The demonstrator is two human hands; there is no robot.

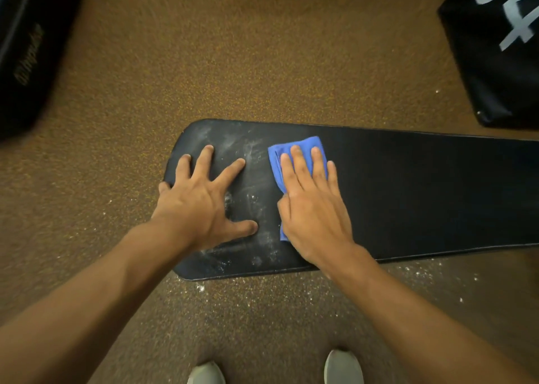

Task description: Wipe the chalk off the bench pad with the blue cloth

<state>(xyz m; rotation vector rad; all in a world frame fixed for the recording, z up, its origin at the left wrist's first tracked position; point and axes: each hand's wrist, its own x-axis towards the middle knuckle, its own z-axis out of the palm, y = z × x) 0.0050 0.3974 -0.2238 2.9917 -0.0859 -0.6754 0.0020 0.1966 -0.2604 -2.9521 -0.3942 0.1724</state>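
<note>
Now, press your flat right hand point(313, 205) on the blue cloth point(294, 162), sweeping toward the chalk point(250, 150) beside your splayed, empty left hand point(201, 197) at the bench pad point(423, 194) end.

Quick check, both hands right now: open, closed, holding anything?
Left hand: open, fingers spread, flat on the bench pad, holding nothing.
Right hand: open, flat, pressing the blue cloth onto the pad, not gripping it.

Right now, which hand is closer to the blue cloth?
Right. The right hand lies flat on top of the blue cloth, pressing it to the bench pad. The left hand rests beside it on the chalky end.
</note>
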